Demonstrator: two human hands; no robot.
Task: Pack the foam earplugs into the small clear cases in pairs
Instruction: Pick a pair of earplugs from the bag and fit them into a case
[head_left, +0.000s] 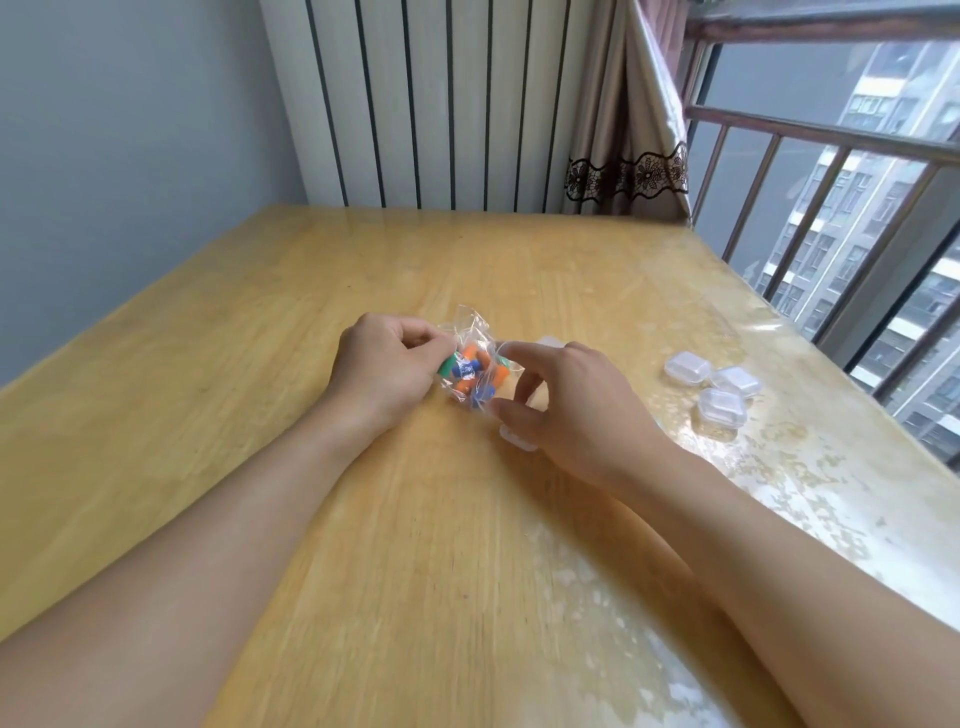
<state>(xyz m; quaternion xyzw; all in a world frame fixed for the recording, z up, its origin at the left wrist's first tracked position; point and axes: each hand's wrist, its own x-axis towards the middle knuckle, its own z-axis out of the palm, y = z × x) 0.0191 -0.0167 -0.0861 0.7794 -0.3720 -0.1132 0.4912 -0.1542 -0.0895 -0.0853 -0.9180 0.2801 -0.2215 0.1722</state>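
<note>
The left hand (382, 364) pinches the clear bag (470, 371) of foam earplugs (467, 369) on the table (260, 312). The right hand (566, 400) touches the bag's other edge with loosely spread fingers. Three clear cases (714, 384) lie well to its right.

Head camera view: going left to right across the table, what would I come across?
Left hand pinching the bag → clear plastic bag of foam earplugs → right hand reaching at the bag → cluster of three small clear cases → window railing. Cases half hidden under the right hand are left out.
</note>
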